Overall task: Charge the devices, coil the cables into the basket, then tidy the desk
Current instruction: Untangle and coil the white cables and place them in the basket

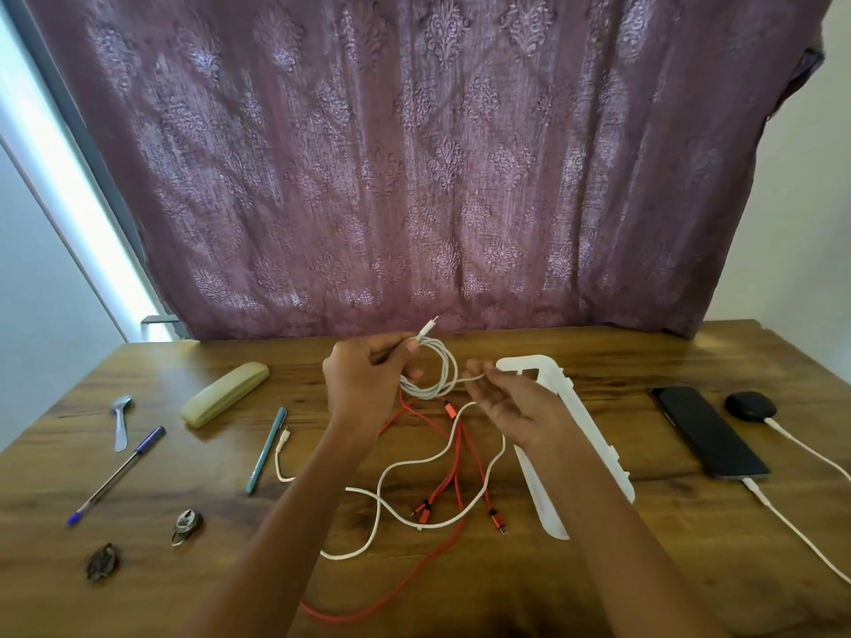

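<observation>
A white cable point(433, 377) is being held just above the middle of the desk point(644, 568), wound into a small coil. The coil is being gripped by the left hand point(364, 384), fingers curled round its loops, and its connector point(426, 331) is being pointed up and away toward the curtain point(414, 177). The outgoing strand, running sideways, is being pinched by the right hand point(511, 407), whose other fingers are loosely open. The slack is being trailed toward the near edge, crossing a red cable point(460, 453).

Lower right of the brown wooden desk point(667, 568) was open; tangled red cable point(459, 446) and long white plastic basket point(591, 430) clogged centre.
</observation>
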Action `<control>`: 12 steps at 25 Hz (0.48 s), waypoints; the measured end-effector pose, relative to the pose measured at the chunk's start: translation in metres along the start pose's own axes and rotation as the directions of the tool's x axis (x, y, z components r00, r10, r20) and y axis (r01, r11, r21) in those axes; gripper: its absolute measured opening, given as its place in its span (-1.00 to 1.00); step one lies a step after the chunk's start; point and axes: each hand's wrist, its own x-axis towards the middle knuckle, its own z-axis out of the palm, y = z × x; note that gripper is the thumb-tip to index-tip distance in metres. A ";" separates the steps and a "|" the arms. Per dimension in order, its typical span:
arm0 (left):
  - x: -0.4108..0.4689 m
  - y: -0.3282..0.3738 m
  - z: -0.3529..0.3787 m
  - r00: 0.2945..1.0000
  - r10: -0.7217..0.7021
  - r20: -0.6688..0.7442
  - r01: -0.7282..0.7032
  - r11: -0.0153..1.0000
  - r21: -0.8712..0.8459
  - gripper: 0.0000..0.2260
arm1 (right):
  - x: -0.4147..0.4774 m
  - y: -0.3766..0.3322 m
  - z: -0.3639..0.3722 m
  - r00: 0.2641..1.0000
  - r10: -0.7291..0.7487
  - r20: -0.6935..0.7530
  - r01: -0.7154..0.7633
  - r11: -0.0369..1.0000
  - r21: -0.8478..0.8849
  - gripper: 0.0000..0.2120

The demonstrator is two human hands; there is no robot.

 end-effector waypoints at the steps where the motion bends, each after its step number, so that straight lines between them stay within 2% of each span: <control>1: 0.000 -0.001 -0.001 1.000 -0.006 -0.008 0.006 1.000 0.017 -0.91 | -0.001 -0.005 0.002 0.998 -0.065 0.020 0.066 0.997 -0.034 -0.89; 4: -0.001 -0.001 -0.002 1.000 -0.021 -0.002 0.022 0.999 0.035 -0.93 | -0.009 -0.010 0.012 0.937 -0.304 0.172 0.335 0.922 -0.194 -0.83; 6: 0.000 0.000 -0.002 0.999 -0.033 0.016 0.032 0.999 0.039 -0.93 | -0.018 -0.009 0.018 0.828 -0.451 0.333 0.550 0.767 -0.331 -0.79; 9: 0.004 0.000 -0.002 0.998 -0.037 0.046 0.034 0.997 0.064 -0.93 | -0.025 -0.010 0.019 0.641 -0.522 0.563 0.767 0.403 -0.499 -0.74; 12: 0.005 -0.001 -0.001 0.997 -0.023 0.069 0.015 0.994 0.105 -0.89 | -0.022 -0.015 0.015 0.428 -0.441 0.789 0.836 -0.140 -0.531 -0.72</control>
